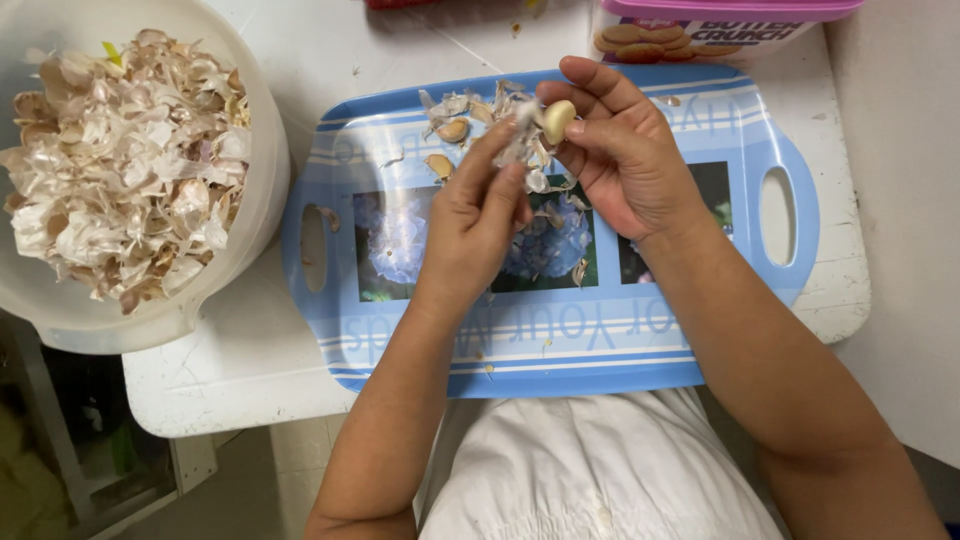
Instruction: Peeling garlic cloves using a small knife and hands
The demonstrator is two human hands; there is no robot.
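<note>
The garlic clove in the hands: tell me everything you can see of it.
The garlic clove is pale cream, smooth and mostly bare, held above the blue tray between the right hand's fingertips. Thin papery skin hangs from its lower side, pinched by the left hand. Its far side is hidden.

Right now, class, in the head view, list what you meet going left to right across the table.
White bowl of garlic skins → left hand → garlic clove → right hand → blue tray's right handle slot.

Bowl [255, 215] of skins left of tray [560, 340]; box [700, 30] behind.
</note>
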